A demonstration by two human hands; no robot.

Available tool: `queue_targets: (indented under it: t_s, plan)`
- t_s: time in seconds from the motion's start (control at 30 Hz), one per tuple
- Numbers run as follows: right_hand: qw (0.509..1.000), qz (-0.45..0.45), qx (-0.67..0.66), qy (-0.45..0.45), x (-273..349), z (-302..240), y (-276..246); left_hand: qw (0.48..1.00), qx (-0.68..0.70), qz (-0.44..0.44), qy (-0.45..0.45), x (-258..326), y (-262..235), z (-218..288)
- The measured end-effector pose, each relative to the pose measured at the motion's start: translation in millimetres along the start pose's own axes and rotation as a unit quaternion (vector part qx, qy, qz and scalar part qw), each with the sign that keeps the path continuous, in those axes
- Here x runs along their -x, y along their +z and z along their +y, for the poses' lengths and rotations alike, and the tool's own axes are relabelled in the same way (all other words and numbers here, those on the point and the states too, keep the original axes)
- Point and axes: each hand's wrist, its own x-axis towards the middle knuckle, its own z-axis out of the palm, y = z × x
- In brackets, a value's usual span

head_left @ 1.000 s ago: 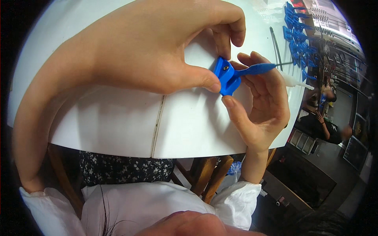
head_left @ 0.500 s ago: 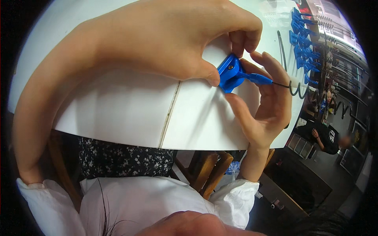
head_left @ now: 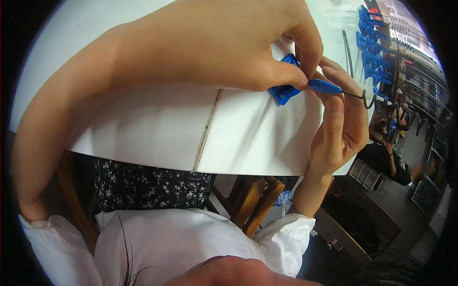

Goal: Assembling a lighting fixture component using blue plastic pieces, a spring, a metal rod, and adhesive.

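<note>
A blue plastic clip [head_left: 284, 97] lies in my fingers just above the white table. A tapered blue sleeve [head_left: 325, 86] sticks out from it to the right, leading into a coiled black cord [head_left: 369, 99]. My left hand [head_left: 238, 52] reaches over from the left, with thumb and forefinger pinched where sleeve and clip meet, hiding that joint. From below, my right hand [head_left: 341, 119] closes round the sleeve, its thumb against the lower side and its fingers behind.
The white table [head_left: 157, 124] has a seam running across it. Several blue clips [head_left: 374, 52] with coiled cords stand in a row at the right edge, near a thin dark tool [head_left: 348, 53]. Wooden chair parts [head_left: 255, 205] sit below the edge. Another person [head_left: 389, 164] is at far right.
My left thumb has slid right, from the clip's body to the base of the sleeve. My right thumb has lifted away from the clip's lower edge and come up to the sleeve.
</note>
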Motion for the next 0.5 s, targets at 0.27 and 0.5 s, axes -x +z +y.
queue_targets:
  t_s: [0.27, 0.5]
  plan:
    - [0.996, -0.041, 0.084, 0.008, 3.4, -7.2, 6.1, 0.998, 0.051, 0.043, -0.013, 3.5, 4.2, 1.4]
    - [0.993, -0.036, 0.109, 0.012, 2.5, -7.2, 7.6, 0.997, 0.055, 0.034, -0.050, 2.3, 3.4, 5.7]
